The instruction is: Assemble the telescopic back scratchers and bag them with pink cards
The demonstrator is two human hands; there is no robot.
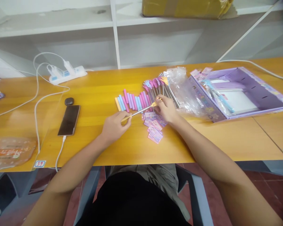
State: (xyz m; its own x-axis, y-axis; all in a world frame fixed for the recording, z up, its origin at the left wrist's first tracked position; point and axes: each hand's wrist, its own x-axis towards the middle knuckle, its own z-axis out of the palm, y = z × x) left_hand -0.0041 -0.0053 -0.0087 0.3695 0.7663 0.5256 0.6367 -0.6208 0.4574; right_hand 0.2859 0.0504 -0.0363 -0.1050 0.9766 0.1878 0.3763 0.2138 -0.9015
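Note:
Between my two hands is a telescopic back scratcher (142, 110) with a metal rod and yellow ends, held at a slant above the table. My left hand (115, 127) is closed around its yellow handle. At the other end, my right hand (166, 108) pinches the yellow head, which the fingers partly hide. Just behind lies a row of coloured handle sleeves (134, 101) in pink, purple, blue and yellow. Beyond my right hand is a bunch of back scratchers (159, 84) with hand-shaped heads. Small printed cards (155, 131) lie in a loose pile below the rod.
Clear plastic bags (185, 91) lie beside a purple display box (217, 111) on the right. To the left are a phone (69, 121) on a cable, a small black case (69, 101) and a power strip (69, 75). A taped carton (186, 8) sits on the shelf.

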